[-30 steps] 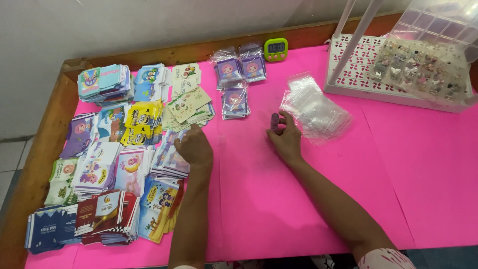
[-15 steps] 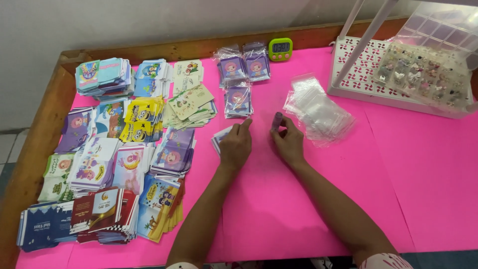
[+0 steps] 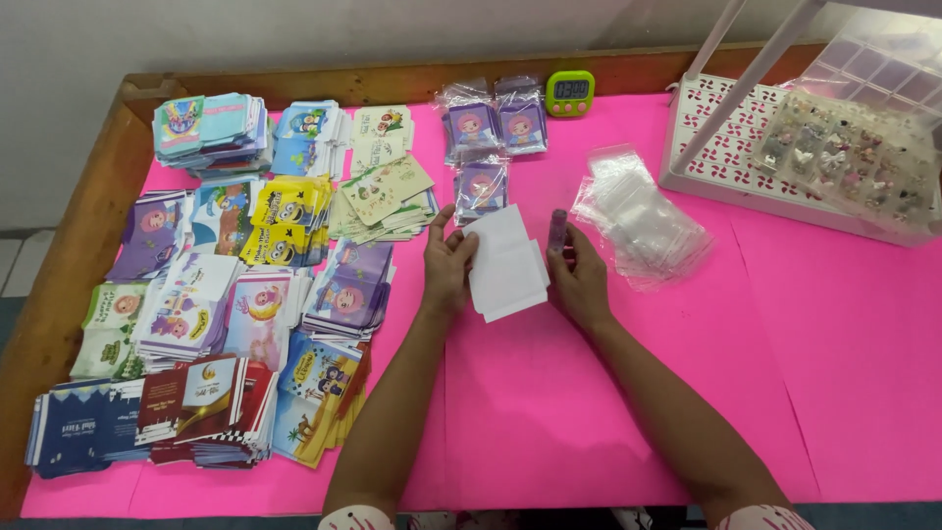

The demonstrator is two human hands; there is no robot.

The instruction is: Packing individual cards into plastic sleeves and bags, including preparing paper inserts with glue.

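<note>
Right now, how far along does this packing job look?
Done: three filled clear packets with purple cards lie near the green timer. In hand: the left hand holds a white card face down; the right hand grips a small purple item. Left: a pile of empty clear bags beside the right hand and many stacks of printed cards across the pink table.

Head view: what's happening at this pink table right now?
A person sits at a pink table. The left hand holds a small stack of white cards by its edge, blank side up. The right hand holds a small purple tube upright beside the cards. Stacks of printed cards lie to the left, clear bags to the right, and a green timer sits at the far edge.
</note>
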